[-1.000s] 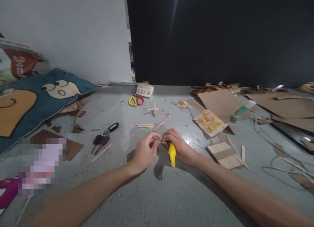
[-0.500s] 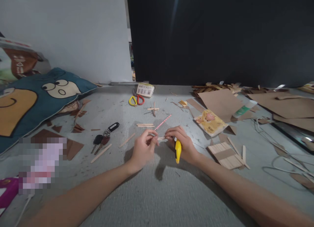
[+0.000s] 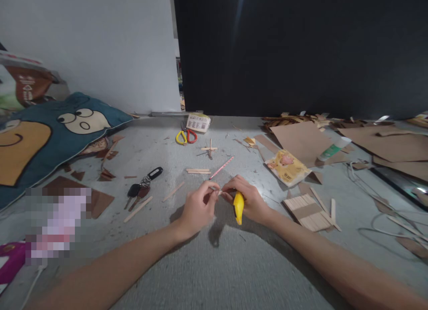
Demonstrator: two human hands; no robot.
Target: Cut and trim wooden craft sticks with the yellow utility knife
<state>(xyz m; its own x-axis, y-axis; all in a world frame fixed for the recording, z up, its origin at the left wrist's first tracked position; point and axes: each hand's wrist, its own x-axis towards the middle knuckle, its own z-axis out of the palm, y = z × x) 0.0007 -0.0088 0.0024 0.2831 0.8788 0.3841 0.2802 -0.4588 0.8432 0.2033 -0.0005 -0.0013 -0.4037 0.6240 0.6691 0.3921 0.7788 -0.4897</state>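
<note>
The person sits low over a grey floor [image 3: 214, 265]. Both hands meet in the middle of it. The left hand [image 3: 197, 207] pinches one end of a small pale stick [image 3: 219, 192] between thumb and fingertips. The right hand [image 3: 251, 202] is closed around a yellow utility knife [image 3: 238, 206], and its fingertips touch the stick's other end. The blade itself is too small to make out.

It looks like the trimming or scoring stage, with the piece steadied and the cutter close by. Any cut here would need a firm pinch and the edge kept clear of the left fingertips.

A pink striped straw [image 3: 221, 167] lies just behind the left hand, and I cannot tell whether it touches. Beyond it are two loose craft sticks [image 3: 198, 171], a small stick cross [image 3: 209, 148] and yellow-and-red scissors [image 3: 186, 137]. A bunch of keys [image 3: 143, 187] lies to the left, near a blue cartoon cushion [image 3: 50, 136]. To the right are a glued stick panel [image 3: 307, 212], a yellow packet [image 3: 286, 167], a glue tube [image 3: 332, 149] and sheets of brown cardboard [image 3: 301, 142]. The floor runs back to a white wall and a dark panel.
</note>
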